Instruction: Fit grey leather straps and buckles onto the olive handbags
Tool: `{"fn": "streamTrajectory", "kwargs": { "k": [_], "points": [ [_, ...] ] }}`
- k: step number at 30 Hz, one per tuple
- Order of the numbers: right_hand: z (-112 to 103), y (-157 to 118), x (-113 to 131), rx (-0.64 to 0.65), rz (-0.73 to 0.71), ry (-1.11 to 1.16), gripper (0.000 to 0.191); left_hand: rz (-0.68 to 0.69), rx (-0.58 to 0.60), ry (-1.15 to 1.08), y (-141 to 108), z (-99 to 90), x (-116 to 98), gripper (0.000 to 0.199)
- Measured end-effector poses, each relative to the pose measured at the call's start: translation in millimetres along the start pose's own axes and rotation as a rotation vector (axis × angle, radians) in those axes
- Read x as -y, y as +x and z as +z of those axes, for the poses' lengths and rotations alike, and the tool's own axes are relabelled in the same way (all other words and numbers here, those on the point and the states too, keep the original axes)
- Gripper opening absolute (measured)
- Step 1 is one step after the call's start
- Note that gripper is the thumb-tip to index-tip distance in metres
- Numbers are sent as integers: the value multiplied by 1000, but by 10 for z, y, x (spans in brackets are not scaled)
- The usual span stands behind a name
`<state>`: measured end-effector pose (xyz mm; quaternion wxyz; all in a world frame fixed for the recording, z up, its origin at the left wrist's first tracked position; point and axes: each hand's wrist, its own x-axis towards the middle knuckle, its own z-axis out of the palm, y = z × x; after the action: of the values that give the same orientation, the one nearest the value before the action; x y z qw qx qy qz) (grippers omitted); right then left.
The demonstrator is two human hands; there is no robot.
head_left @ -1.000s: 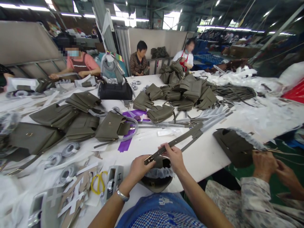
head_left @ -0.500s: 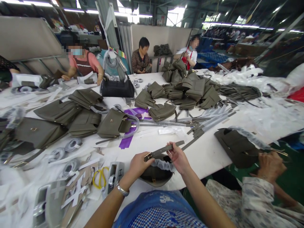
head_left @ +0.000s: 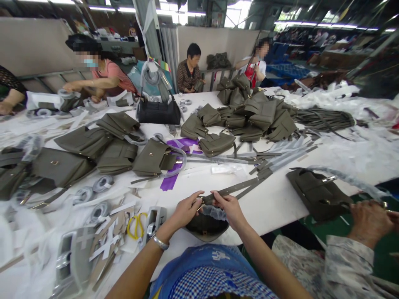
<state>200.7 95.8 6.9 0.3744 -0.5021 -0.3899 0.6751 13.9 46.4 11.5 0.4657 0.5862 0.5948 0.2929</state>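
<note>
Thumb and fingers of the left hand point(head_left: 188, 209) are closed on a flat olive-brown leather strap point(head_left: 237, 189), near a gold-toned metal buckle point(head_left: 200, 207); those of the right hand point(head_left: 230, 207) pinch the same strap just beside it. From this grip the strap slants off towards two o'clock, above a white tabletop point(head_left: 271, 207). At six o'clock, directly below the hands, sits an open olive-brown leather bag point(head_left: 207, 230), crinkled translucent plastic point(head_left: 217, 212) along its upper edge.

Farther out, towards eight o'clock, stand a small grey tape dispenser point(head_left: 156, 220) and, just beyond it, yellow-handled scissors point(head_left: 135, 226). A strip of shiny purple material point(head_left: 170, 182) lies at ten o'clock, partly beneath one of a row of olive-brown bags point(head_left: 118, 157). At eleven, well apart, is a black handbag point(head_left: 158, 112); at one o'clock rises a large heap of olive bags point(head_left: 257, 110). At three, a co-worker's hand point(head_left: 368, 222) is next to another olive-brown bag point(head_left: 318, 193) with a plastic-wrapped handle point(head_left: 352, 180).
</note>
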Motion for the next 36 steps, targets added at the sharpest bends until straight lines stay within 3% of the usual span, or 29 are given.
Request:
{"fn": "streamTrajectory", "kwargs": {
  "k": [10, 23, 30, 33, 36],
  "points": [
    [102, -34, -68, 96, -59, -171, 42, 11, -25, 9, 42, 18, 66, 48],
    [91, -84, -111, 40, -150, -232, 34, 62, -17, -23, 33, 0, -37, 43],
    [149, -171, 7, 129, -414, -465, 18, 12, -53, 95, 42, 60, -61, 38],
    [156, -144, 98, 142, -430, -411, 16, 28, -32, 93, 61, 23, -102, 41],
    [124, -65, 253, 123, -340, -133, 14, 91, -51, 83, 22, -50, -14, 53]
  ]
}}
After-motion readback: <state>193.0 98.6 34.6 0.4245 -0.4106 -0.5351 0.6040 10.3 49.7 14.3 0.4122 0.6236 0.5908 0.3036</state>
